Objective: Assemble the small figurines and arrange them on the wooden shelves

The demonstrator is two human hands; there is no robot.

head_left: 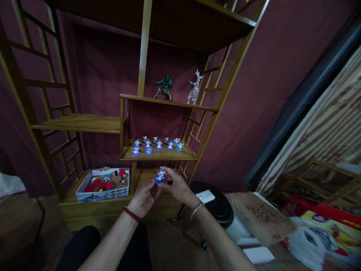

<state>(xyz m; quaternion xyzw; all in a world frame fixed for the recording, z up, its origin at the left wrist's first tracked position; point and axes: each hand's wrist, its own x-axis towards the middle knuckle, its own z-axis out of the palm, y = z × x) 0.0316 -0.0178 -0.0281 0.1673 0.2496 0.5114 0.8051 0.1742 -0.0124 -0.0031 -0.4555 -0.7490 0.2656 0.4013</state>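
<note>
A small purple-haired figurine [160,175] on a round purple base is held in front of the shelf unit, between both hands. My left hand [145,196] grips its base from the left, fingers closed. From the right, my right hand [177,185] pinches its side. Just beyond, similar purple figurines [159,145] stand in rows on the small middle shelf [163,156], along with blue-based ones [179,146] at the right and darker ones [155,139] behind. To the lower left, an open box [103,195] holds several figurines with red and blue parts.
A dark green figure [165,87] and a clear deer ornament [194,88] stand on the shelf above. A wooden upright [122,128] borders the middle shelf. Right of my arm is a black stool [220,207] with a white object [205,196] on it. Bags [306,244] lie at far right.
</note>
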